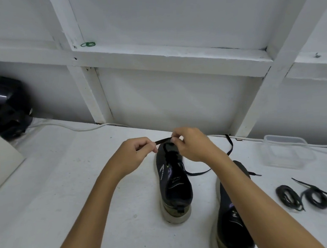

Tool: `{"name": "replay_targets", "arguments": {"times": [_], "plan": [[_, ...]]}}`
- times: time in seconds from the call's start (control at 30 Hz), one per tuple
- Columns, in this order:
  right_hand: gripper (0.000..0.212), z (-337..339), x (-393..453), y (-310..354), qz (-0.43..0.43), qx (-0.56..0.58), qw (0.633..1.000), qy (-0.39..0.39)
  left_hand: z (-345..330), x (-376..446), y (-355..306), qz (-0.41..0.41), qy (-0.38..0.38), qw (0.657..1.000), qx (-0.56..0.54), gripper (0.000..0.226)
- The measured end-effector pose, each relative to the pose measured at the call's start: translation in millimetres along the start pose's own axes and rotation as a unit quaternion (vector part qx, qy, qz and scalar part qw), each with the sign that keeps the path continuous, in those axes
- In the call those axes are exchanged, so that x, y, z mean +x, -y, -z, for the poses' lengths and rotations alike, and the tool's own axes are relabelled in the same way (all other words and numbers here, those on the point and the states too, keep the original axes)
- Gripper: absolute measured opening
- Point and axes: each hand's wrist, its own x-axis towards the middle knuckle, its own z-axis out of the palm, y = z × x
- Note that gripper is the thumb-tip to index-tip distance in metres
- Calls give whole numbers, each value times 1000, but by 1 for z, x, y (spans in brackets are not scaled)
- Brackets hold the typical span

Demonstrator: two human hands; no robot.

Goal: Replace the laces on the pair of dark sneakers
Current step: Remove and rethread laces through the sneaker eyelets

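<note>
left sneaker (173, 181): white + purple logo marks on side, blurred, can't read
left sneaker insole: faint white print, illegible
right sneaker (232, 222): purple + white marks on side, partly behind forearm, can't read
clear container (286, 151): no label seen
readable text overall: none
</note>
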Motion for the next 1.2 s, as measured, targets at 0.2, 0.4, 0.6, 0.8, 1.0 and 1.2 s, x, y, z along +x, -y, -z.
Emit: {"name": "replay_targets", "arguments": {"times": [0.2,0.4,0.6,0.8,1.0,1.2], "plan": [[32,16,-5,-39,-137,-109,984,-28,4,-5,13,26,-7,999,21,26],[14,-1,-8,-5,54,54,995,70,-14,5,-5,1,18,1000,11,25],[20,9,-1,-32,-67,-34,997,-5,-5,-3,7,16,7,1000,9,27],[18,0,-8,-14,49,128,987,86,-12,9,-4,-1,19,1000,14,24],[22,-2,-1,-23,-32,61,997,-34,-10,11,2,0,15,999,31,21],[19,12,6,-65,-203,25,970,-128,0,1,27,43,41,997,45,23]]}}
